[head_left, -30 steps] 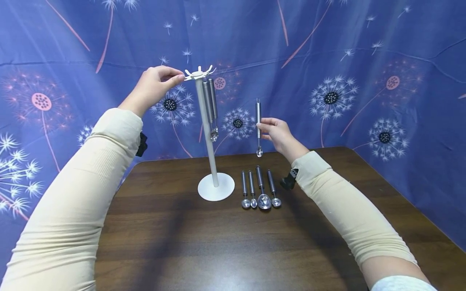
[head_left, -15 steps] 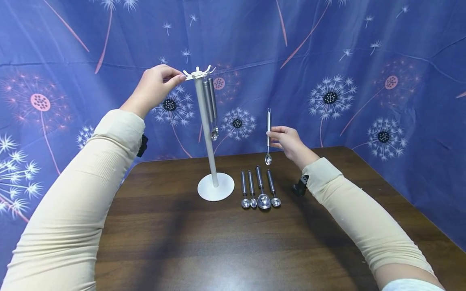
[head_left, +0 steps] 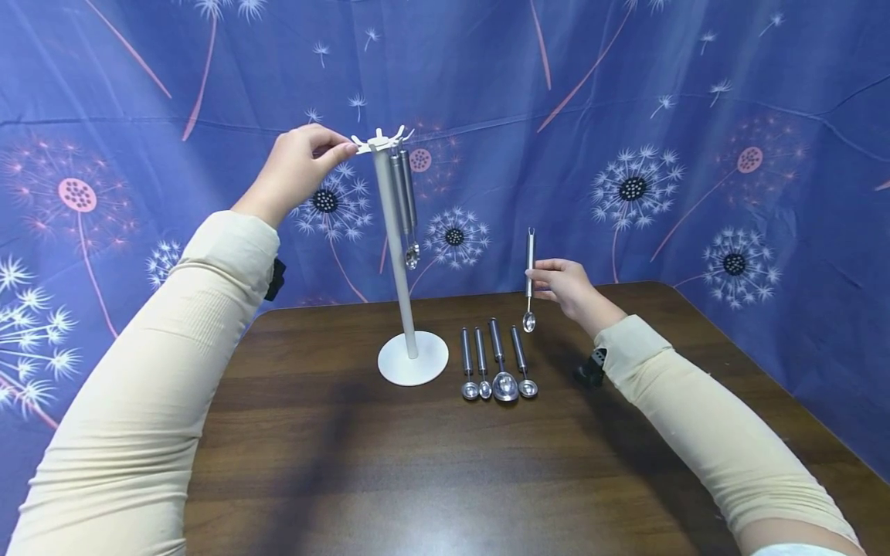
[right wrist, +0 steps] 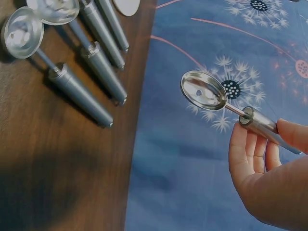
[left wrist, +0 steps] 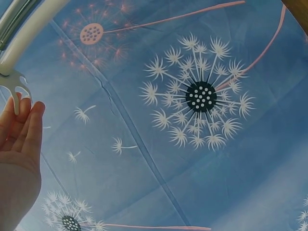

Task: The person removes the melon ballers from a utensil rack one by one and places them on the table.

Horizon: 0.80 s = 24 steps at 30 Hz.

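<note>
My right hand (head_left: 566, 289) holds a small steel scoop (right wrist: 262, 125) by its tube handle, thumb on one side and fingers on the other. The scoop stands upright in the head view, its oval bowl (head_left: 529, 321) pointing down, close above the back of the table. My left hand (head_left: 299, 166) pinches a prong of the hooked top (head_left: 381, 143) of a white stand (head_left: 398, 255). In the left wrist view the fingertips (left wrist: 36, 108) are right at a white hook (left wrist: 16, 98). Two similar scoops (head_left: 406, 193) hang from the stand's right side.
Several steel scoops (head_left: 504, 386) lie side by side on the brown wooden table (head_left: 389, 463), right of the stand's round white base (head_left: 413, 371). One has a much larger bowl. Behind the table hangs a blue dandelion-print cloth (head_left: 556, 116).
My right hand has moved right and down with the scoop, away from the stand toward the table's back right. The left hand stays at the stand's top.
</note>
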Available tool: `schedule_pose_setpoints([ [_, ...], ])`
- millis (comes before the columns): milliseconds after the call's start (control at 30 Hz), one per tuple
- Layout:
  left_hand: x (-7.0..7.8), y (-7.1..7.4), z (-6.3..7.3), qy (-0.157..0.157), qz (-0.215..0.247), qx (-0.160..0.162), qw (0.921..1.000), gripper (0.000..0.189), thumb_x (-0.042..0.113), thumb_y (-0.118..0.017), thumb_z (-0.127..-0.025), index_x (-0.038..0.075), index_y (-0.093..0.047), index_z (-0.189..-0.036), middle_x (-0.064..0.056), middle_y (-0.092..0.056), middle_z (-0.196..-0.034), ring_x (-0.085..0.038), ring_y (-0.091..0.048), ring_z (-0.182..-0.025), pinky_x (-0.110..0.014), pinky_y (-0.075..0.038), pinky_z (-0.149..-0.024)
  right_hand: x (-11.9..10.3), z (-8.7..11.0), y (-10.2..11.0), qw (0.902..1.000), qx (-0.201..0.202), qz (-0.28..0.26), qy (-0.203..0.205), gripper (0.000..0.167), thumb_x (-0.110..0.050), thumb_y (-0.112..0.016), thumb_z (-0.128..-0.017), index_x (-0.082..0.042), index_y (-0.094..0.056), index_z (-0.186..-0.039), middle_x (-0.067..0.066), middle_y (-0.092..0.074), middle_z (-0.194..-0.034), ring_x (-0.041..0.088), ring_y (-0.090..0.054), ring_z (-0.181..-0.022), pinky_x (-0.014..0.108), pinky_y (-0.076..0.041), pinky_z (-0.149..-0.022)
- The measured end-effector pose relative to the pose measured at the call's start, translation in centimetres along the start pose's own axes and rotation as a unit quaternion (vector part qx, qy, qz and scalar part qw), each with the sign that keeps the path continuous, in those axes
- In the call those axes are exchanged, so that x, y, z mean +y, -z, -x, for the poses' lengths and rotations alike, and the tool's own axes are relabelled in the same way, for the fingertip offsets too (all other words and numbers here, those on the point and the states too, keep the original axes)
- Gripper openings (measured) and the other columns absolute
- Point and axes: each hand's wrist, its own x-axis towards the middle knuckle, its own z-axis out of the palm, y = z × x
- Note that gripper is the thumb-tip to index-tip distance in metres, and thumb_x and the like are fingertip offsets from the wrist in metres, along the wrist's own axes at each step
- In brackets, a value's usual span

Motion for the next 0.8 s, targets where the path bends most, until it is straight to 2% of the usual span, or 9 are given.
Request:
schedule_pose_setpoints([
  [167, 0.2, 0.0, 0.0, 0.006, 0.000, -0.003, 1.0000, 0.046, 0.041, -0.049, -0.100, 0.006, -0.063, -0.127, -0.012, -0.058, -0.129, -0.025, -0.053, -0.113, -0.040, -0.042, -0.101, 0.9, 0.3, 0.6, 0.9998, -0.007, 0.018, 0.000, 0.046, -0.013, -0.064, -0.094, 0.005, -0.049, -0.133, -0.003, -0.058, -0.096, 0.010, -0.059, -0.083, 0.027, -0.057, -0.087],
  [333, 0.3, 0.0, 0.1, 0.013, -0.001, -0.007, 0.9999, 0.046, 0.041, -0.049, -0.100, 0.006, -0.063, -0.127, -0.011, -0.058, -0.130, -0.024, -0.052, -0.114, -0.040, -0.042, -0.101, 1.7, 0.8, 1.2, 0.9996, -0.023, 0.013, 0.004, 0.037, -0.014, -0.069, -0.090, 0.005, -0.057, -0.119, -0.001, -0.059, -0.091, 0.012, -0.059, -0.080, 0.024, -0.058, -0.076],
  [600, 0.4, -0.1, 0.1, 0.021, 0.000, -0.005, 0.9998, 0.047, 0.042, -0.050, -0.100, 0.007, -0.063, -0.127, -0.012, -0.058, -0.129, -0.024, -0.052, -0.113, -0.040, -0.043, -0.100, 2.9, 0.5, 1.7, 0.9985, -0.027, 0.041, -0.023, 0.045, -0.010, -0.062, -0.094, 0.011, -0.046, -0.132, -0.004, -0.059, -0.084, 0.007, -0.059, -0.074, 0.028, -0.058, -0.085],
  [800, 0.5, 0.0, 0.2, 0.024, -0.003, -0.005, 0.9997, 0.049, 0.044, -0.049, -0.100, 0.007, -0.063, -0.128, -0.012, -0.058, -0.129, -0.025, -0.052, -0.114, -0.041, -0.042, -0.101, 3.9, 0.6, 2.1, 0.9974, -0.040, 0.052, -0.031, 0.043, -0.008, -0.061, -0.094, 0.012, -0.046, -0.129, -0.006, -0.061, -0.078, 0.007, -0.062, -0.070, 0.028, -0.060, -0.079],
])
